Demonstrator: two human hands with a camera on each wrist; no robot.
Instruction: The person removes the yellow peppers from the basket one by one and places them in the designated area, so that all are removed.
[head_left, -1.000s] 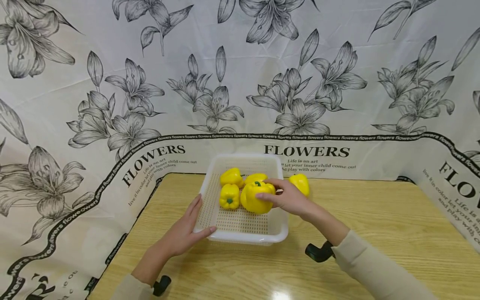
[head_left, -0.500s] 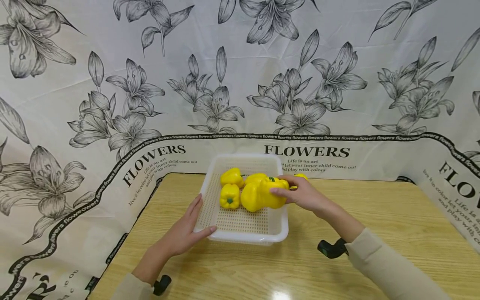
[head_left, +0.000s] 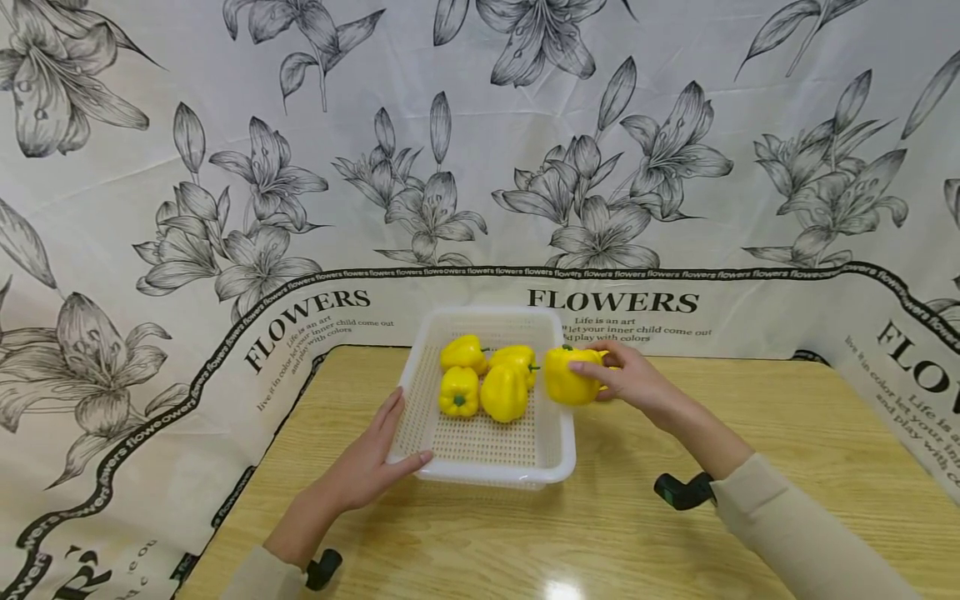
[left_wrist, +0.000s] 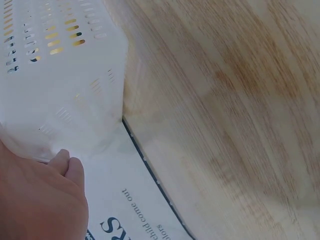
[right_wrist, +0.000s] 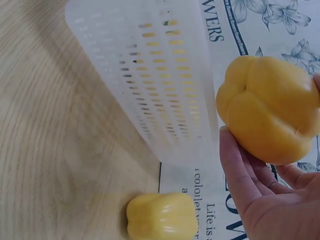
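My right hand (head_left: 633, 385) holds a yellow bell pepper (head_left: 568, 377) above the right rim of a white plastic basket (head_left: 480, 475). In the right wrist view the held bell pepper (right_wrist: 270, 107) sits between thumb and fingers, off the table. The left hand (head_left: 367, 471) grips the basket at its near left corner, thumb over the front rim and fingers along the left side. Several yellow bell peppers (head_left: 505, 392) lie inside the basket. Another bell pepper (right_wrist: 162, 216) rests on the table beside the basket; in the head view it is mostly hidden behind my right hand.
The wood-grain table (head_left: 637, 533) ends at a white cloth (head_left: 420, 217) printed with flowers and lettering, which rises behind and at both sides. A black device (head_left: 684, 492) is at my right wrist, and another black device (head_left: 325, 570) at my left.
My right hand has moved right with its bell pepper, from over the peppers in the basket to the right rim. The left hand and the basket have stayed in place.
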